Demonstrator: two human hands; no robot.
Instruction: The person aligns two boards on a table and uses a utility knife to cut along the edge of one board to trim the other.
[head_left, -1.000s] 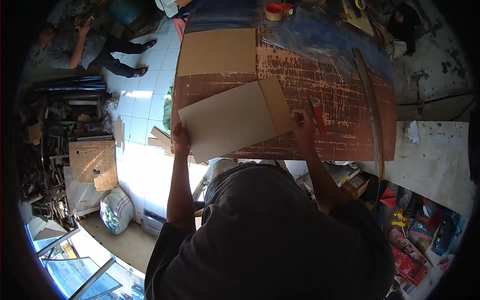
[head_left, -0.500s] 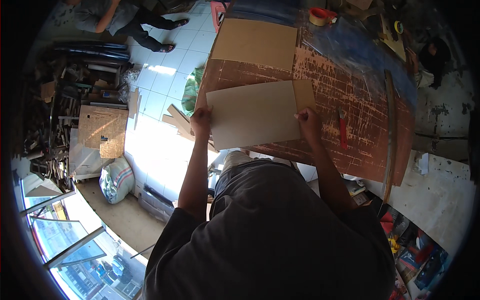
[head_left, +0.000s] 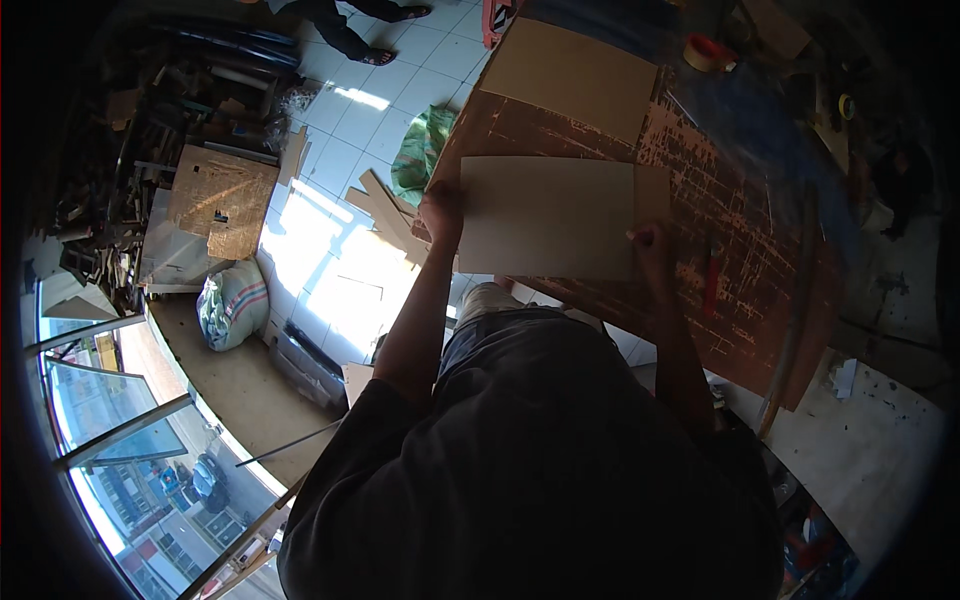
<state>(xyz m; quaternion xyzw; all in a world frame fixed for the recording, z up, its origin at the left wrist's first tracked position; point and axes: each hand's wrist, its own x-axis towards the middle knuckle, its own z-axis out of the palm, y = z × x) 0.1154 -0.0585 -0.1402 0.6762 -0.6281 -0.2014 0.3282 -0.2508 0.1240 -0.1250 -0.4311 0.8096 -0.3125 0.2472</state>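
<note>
A pale cardboard sheet (head_left: 545, 215) lies flat on a scored red-brown worktable (head_left: 740, 230). My left hand (head_left: 441, 210) grips the sheet's left edge. My right hand (head_left: 650, 248) pinches its lower right corner. A second tan cardboard sheet (head_left: 572, 75) lies farther back on the table. A brown piece (head_left: 653, 192) peeks out from under the pale sheet at its right side. A red-handled tool (head_left: 711, 280) lies on the table just right of my right hand.
A roll of tape (head_left: 709, 52) sits at the table's far end. A long curved strip (head_left: 795, 310) lies along the right edge. On the tiled floor are a green cloth (head_left: 420, 150), cardboard offcuts (head_left: 385, 208), a striped sack (head_left: 232, 302) and another person's legs (head_left: 340, 25).
The pale sheet has gone from tilted to lying square and flat on the table. Both hands stayed on its edges. My head has shifted, so the table sits further right.
</note>
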